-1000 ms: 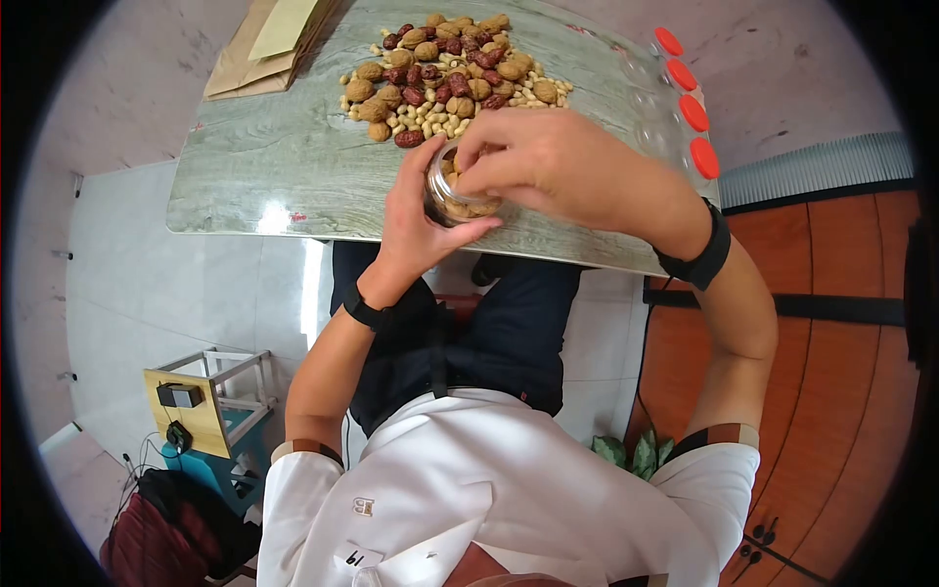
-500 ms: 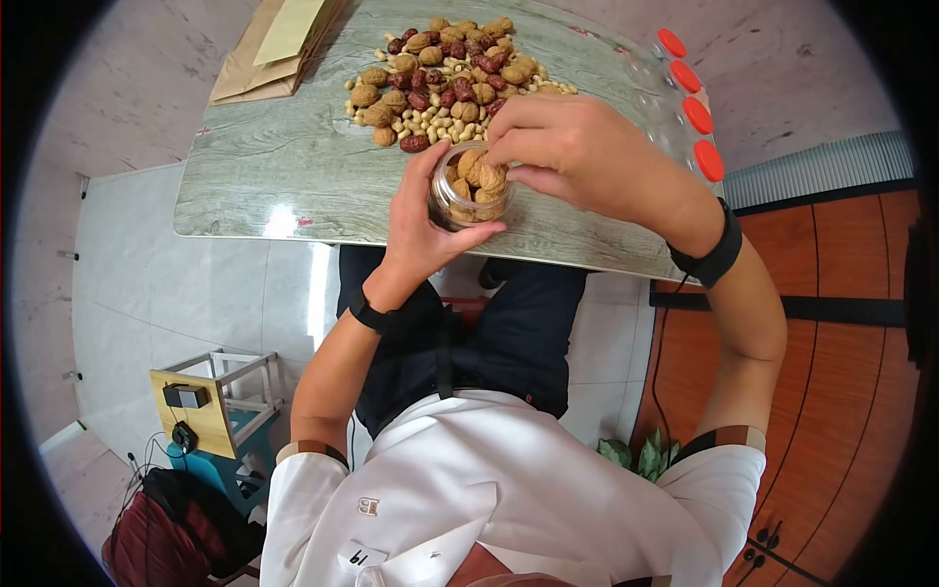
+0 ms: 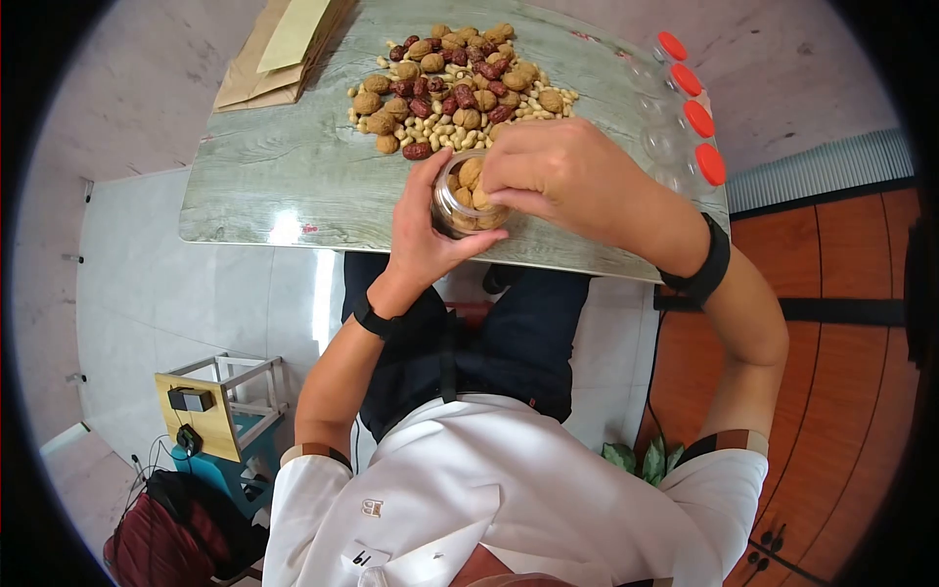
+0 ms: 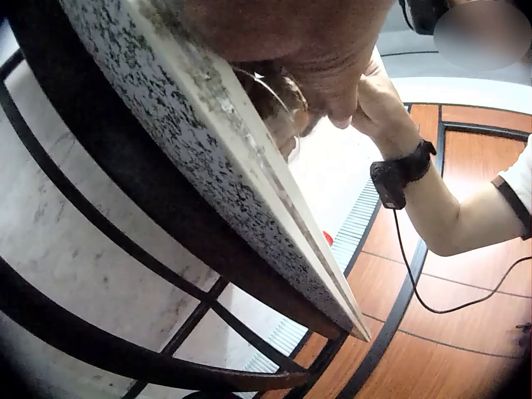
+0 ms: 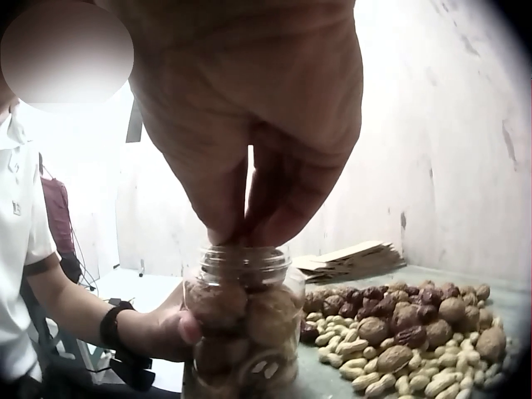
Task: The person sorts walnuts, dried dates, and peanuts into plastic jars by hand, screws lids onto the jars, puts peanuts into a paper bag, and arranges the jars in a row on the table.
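The clear jar (image 3: 458, 223), filled with walnuts, stands at the table's front edge; the left hand (image 3: 421, 233) grips its side with the thumb in front. At the jar's mouth, the right hand's (image 3: 567, 174) fingertips pinch a walnut (image 3: 481, 200), partly hidden beneath them. In the right wrist view the right hand (image 5: 258, 108) comes down from above, fingertips together at the rim of the jar (image 5: 243, 264); walnuts show through the wall. The left wrist view shows the left hand (image 4: 291, 33) close up, with only part of the jar visible.
A pile of walnuts, red dates and peanuts (image 3: 445, 122) lies behind the jar. Several clear jars with red lids (image 3: 698, 119) line the table's right edge. Brown paper bags (image 3: 279, 59) lie at the back left of the table (image 3: 274, 176).
The right hand's fingers have risen from deeper in the jar to its mouth, then shifted slightly over the top walnuts. The left hand still holds the jar.
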A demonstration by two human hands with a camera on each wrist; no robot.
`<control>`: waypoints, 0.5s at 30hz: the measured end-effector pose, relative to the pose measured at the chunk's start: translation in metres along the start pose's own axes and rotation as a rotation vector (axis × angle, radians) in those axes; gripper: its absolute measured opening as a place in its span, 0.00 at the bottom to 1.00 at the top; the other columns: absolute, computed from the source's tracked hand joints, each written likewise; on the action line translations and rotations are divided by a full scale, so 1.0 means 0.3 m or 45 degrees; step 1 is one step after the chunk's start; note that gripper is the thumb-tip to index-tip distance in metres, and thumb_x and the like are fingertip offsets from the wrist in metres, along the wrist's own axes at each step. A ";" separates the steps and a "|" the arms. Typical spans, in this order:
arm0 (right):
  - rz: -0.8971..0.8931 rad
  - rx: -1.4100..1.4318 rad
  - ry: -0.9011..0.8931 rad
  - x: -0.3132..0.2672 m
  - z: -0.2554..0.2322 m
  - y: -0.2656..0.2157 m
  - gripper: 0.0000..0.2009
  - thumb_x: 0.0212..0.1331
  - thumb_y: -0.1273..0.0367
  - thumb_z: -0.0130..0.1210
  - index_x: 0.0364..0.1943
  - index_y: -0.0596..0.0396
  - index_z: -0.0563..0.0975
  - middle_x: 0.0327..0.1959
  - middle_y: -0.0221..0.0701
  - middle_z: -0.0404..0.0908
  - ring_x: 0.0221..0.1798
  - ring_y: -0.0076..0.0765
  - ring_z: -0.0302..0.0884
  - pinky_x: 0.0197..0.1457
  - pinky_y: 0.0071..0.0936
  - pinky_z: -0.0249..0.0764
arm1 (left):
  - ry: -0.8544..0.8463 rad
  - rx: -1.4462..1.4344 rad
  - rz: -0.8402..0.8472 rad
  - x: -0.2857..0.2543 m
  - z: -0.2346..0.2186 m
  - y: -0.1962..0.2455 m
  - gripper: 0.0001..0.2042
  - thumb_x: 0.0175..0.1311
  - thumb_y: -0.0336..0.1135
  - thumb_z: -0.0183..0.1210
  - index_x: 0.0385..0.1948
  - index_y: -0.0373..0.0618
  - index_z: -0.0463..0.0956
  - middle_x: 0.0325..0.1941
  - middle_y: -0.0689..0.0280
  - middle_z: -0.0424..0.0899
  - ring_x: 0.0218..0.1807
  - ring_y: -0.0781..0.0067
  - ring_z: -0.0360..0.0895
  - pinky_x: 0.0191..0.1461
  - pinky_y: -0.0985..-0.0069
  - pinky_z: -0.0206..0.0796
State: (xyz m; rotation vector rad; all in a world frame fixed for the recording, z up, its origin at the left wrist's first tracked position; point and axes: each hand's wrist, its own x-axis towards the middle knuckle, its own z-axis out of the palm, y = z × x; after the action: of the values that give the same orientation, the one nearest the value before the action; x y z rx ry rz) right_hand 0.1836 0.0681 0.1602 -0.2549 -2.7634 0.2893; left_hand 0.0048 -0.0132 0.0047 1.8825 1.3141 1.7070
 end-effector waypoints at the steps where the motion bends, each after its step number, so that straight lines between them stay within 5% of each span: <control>1: 0.020 -0.038 0.013 -0.003 0.004 -0.003 0.06 0.50 0.73 0.69 0.31 0.55 0.82 0.38 0.30 0.85 0.40 0.43 0.83 0.44 0.38 0.81 | 0.003 0.005 -0.001 0.000 -0.001 0.000 0.52 0.37 0.43 0.86 0.68 0.38 0.65 0.60 0.51 0.78 0.60 0.52 0.80 0.63 0.62 0.74; 4: 0.061 -0.248 0.060 -0.011 -0.014 -0.030 0.08 0.50 0.72 0.70 0.33 0.55 0.83 0.39 0.31 0.85 0.43 0.44 0.82 0.46 0.39 0.80 | 0.008 0.008 0.004 -0.006 0.000 -0.003 0.52 0.38 0.43 0.86 0.68 0.38 0.65 0.60 0.52 0.78 0.59 0.52 0.80 0.63 0.62 0.74; 6: 0.086 -0.234 0.034 -0.017 -0.017 -0.044 0.07 0.52 0.70 0.69 0.32 0.54 0.83 0.36 0.31 0.84 0.43 0.43 0.81 0.46 0.39 0.79 | -0.023 -0.041 -0.044 -0.010 0.003 -0.010 0.53 0.38 0.43 0.87 0.70 0.36 0.64 0.64 0.54 0.76 0.63 0.59 0.79 0.67 0.65 0.71; 15: 0.165 -0.102 0.040 -0.014 0.009 -0.061 0.09 0.52 0.70 0.68 0.35 0.56 0.81 0.35 0.35 0.82 0.44 0.45 0.79 0.49 0.41 0.78 | 0.033 -0.036 -0.058 -0.018 0.008 -0.026 0.53 0.40 0.41 0.86 0.71 0.36 0.62 0.64 0.54 0.76 0.63 0.60 0.79 0.67 0.65 0.72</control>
State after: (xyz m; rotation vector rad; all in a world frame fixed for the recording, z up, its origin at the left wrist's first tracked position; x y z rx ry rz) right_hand 0.1839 0.0492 0.1606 -0.4561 -2.7355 0.2048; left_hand 0.0041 -0.0120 -0.0050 1.8067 1.3247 1.7234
